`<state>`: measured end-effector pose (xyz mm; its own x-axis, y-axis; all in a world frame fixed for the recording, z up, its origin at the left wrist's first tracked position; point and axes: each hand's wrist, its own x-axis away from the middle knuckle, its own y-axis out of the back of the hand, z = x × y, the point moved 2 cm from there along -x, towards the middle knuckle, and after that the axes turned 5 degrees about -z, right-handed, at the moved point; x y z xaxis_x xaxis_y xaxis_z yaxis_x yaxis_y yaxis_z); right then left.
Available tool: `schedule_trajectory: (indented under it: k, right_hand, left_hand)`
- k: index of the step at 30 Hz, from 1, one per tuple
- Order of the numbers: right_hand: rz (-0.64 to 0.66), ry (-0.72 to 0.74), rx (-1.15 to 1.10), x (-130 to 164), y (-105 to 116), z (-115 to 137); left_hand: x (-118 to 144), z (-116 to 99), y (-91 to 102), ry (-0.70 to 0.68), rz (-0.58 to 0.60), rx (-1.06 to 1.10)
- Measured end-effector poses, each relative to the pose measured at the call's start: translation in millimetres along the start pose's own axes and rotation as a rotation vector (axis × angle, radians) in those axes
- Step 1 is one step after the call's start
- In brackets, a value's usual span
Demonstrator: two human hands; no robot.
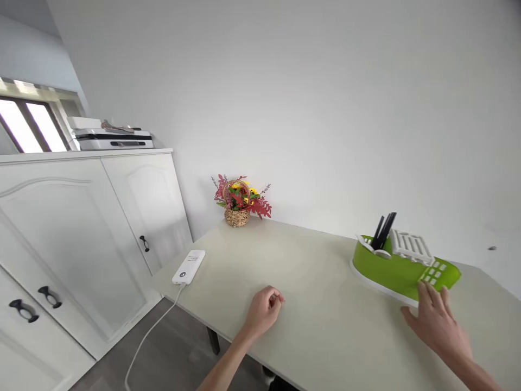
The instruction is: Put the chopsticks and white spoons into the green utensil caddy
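A green utensil holder (pixel 376 269) on a white base stands at the right of the table. Black sticks (pixel 383 232) and a white spoon-like piece poke out of its left part, and a white slotted rack (pixel 411 246) sits tilted on top. My right hand (pixel 442 326) is at the holder's near right end, thumb apart and fingertips at its lattice wall; whether they press on it I cannot tell. My left hand (pixel 264 310) rests on the table, fingers curled loosely, with nothing seen inside.
At the back of the table (pixel 309 271) stands a wicker basket (pixel 237 218) of flowers against the wall. A white power bank (pixel 189 266) lies near the left edge, its cable (pixel 152 327) hanging off. White cabinets (pixel 77 233) stand to the left.
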<state>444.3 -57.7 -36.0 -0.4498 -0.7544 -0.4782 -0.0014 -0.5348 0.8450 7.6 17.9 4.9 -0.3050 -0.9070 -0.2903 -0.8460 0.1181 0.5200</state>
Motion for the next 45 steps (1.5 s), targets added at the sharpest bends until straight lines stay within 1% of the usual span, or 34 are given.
schedule_trajectory:
  k: [5,9,14,16,17,19,21,22,24,26,28,31,33,35,38,41,45]
  right_hand:
    - [0.019,0.043,-0.036,14.0,8.1,50.2]
    - [0.031,0.13,-0.071,30.6,18.5,93.0]
    - [-0.045,0.251,-0.111,57.9,26.3,139.3]
    - [-0.079,0.282,-0.132,67.4,27.3,153.0]
    - [-0.091,0.293,-0.148,71.3,28.2,158.4]
    - [-0.105,0.311,-0.208,77.3,31.9,165.6]
    - [-0.108,0.327,-0.304,81.4,38.7,167.0]
    - [-0.107,0.326,-0.359,82.8,42.7,165.1]
    - [-0.095,0.289,-0.461,85.1,48.9,155.6]
    - [-0.071,0.2,-0.534,86.9,49.3,139.2]
    - [-0.035,0.083,-0.592,88.8,42.0,119.2]
    - [0.04,-0.074,-0.679,92.4,24.2,91.9]
    - [0.091,-0.155,-0.72,94.9,15.4,80.6]
    - [0.129,-0.221,-0.747,96.6,12.9,76.0]
    - [0.162,-0.264,-0.778,96.6,17.4,77.8]
    - [0.172,-0.275,-0.797,95.0,22.0,81.0]
    - [0.158,-0.298,-0.828,94.3,21.4,80.5]
  left_hand:
    - [-0.6,-0.5,1.9,-0.014,-0.005,0.019]
    - [-1.8,-2.7,4.0,0.004,-0.003,0.023]
    - [-1.3,-0.1,2.1,0.012,0.008,0.06]
    - [-4.4,6.0,2.3,0.041,-0.029,0.102]
    - [-7.9,9.5,4.1,0.058,-0.068,0.125]
    - [-19.8,14.7,12.1,0.087,-0.182,0.162]
    - [-39.0,13.0,25.3,0.109,-0.306,0.196]
    - [-51.2,8.5,32.6,0.122,-0.354,0.221]
    - [-79.9,-8.3,44.6,0.128,-0.375,0.279]
    - [-111.9,-32.6,49.2,0.126,-0.297,0.323]
    - [-143.7,-59.3,45.5,0.108,-0.208,0.312]
    - [-184.7,-92.3,27.3,0.097,-0.044,0.19]
    - [-204.5,-105.0,12.9,0.114,0.043,0.07]
    - [-217.3,-110.9,0.2,0.092,0.121,-0.015]
    - [-224.2,-110.9,-12.1,0.025,0.187,-0.025]
    - [-221.8,-106.2,-15.7,0.0,0.18,0.009]
    - [-216.7,-103.2,-12.7,-0.035,0.154,0.075]
